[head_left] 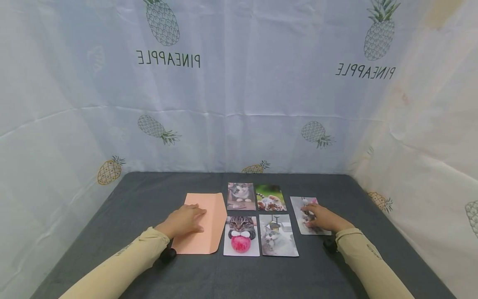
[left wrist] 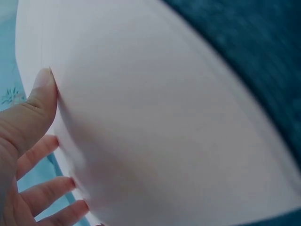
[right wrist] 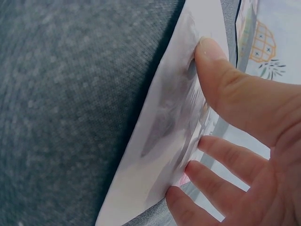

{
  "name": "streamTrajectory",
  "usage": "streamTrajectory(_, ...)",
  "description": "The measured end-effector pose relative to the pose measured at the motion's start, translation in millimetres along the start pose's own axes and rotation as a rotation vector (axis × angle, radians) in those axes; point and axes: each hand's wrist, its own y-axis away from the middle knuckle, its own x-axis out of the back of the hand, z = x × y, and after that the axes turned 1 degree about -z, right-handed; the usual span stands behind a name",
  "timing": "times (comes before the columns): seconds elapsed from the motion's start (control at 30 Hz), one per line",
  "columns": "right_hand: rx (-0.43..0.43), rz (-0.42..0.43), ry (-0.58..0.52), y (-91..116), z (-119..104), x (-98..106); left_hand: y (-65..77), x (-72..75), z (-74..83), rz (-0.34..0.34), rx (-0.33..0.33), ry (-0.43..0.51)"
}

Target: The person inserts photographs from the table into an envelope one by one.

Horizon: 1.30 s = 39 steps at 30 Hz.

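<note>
A salmon-pink paper envelope (head_left: pixel 214 220) with its flap spread to the right lies on the dark tabletop. My left hand (head_left: pixel 184 220) rests on it, the thumb and fingertips touching the paper with the fingers spread; the left wrist view shows the envelope (left wrist: pixel 164 117) as a pale sheet under them. Over on the right, a cat photo card (head_left: pixel 298 207) lies flat and slightly turned. The thumb and fingertips of my right hand (head_left: pixel 325 218) touch its face, spread apart, and partly cover the picture. The right wrist view shows the same card (right wrist: pixel 157 136) up close.
Between the hands lie several photo cards in two rows: a grey-and-white cat (head_left: pixel 240 197), a tiger cub (head_left: pixel 270 199), a tabby with a pink ball (head_left: pixel 241 234) and a pale cat picture (head_left: pixel 278 236). A pineapple-print curtain (head_left: pixel 239 83) surrounds the dark table (head_left: pixel 201 278).
</note>
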Motion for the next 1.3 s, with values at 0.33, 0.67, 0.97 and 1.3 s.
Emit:
streamTrajectory(0.33,-0.002,0.005,-0.001,0,2,-1,-4.7,-2.6,5.5,-0.012,0.042,0.010)
streamTrajectory(0.67,0.029,0.017,0.035,-1,1,0,-6.5,-3.6,6.2,-0.021,0.059,0.009)
streamTrajectory(0.97,-0.023,0.074,0.036,-13,4,7,-4.4,-2.4,5.0,-0.014,0.042,0.007)
streamTrajectory(1.3,-0.214,0.190,-0.247,-23,28,30,-5.5,-0.8,6.2,-0.026,0.041,0.006)
